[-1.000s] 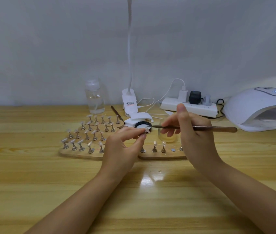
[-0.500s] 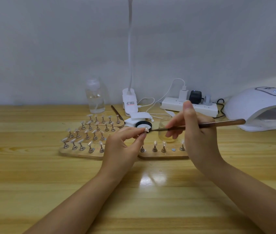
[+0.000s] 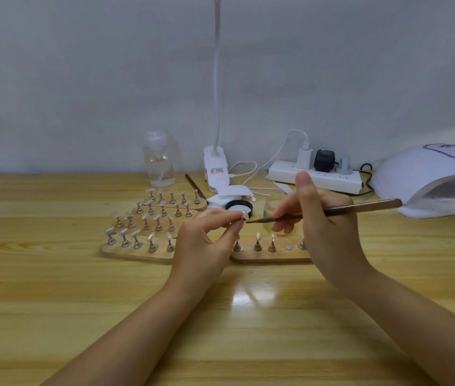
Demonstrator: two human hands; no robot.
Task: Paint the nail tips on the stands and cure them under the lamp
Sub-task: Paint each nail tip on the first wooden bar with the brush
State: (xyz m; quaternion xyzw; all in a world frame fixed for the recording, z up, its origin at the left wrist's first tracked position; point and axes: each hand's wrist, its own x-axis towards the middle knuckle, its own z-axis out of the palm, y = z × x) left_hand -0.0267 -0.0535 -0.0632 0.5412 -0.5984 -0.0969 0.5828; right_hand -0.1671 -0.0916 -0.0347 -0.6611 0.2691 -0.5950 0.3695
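My left hand (image 3: pixel 206 240) pinches a small stand with a pale nail tip (image 3: pixel 244 215) and holds it up above the table. My right hand (image 3: pixel 323 227) grips a thin brown brush (image 3: pixel 346 209) like a pen, its point at the nail tip. Below lie wooden boards: a left group (image 3: pixel 137 253) with several rows of metal stands bearing nail tips, and a right board (image 3: pixel 270 257) with a few stands. The white curing lamp (image 3: pixel 432 179) sits at the far right, its opening facing me.
A small glass jar (image 3: pixel 276 204) and a black-rimmed pot (image 3: pixel 238 206) stand behind the hands. Further back are a clear bottle (image 3: pixel 159 160), a white clip lamp (image 3: pixel 216 168), a second brush (image 3: pixel 195 186) and a power strip (image 3: pixel 315 176) with cables.
My right hand has tilted the brush so its rear end points higher toward the lamp, and its point has moved up to the nail tip. My left hand has stayed nearly still.
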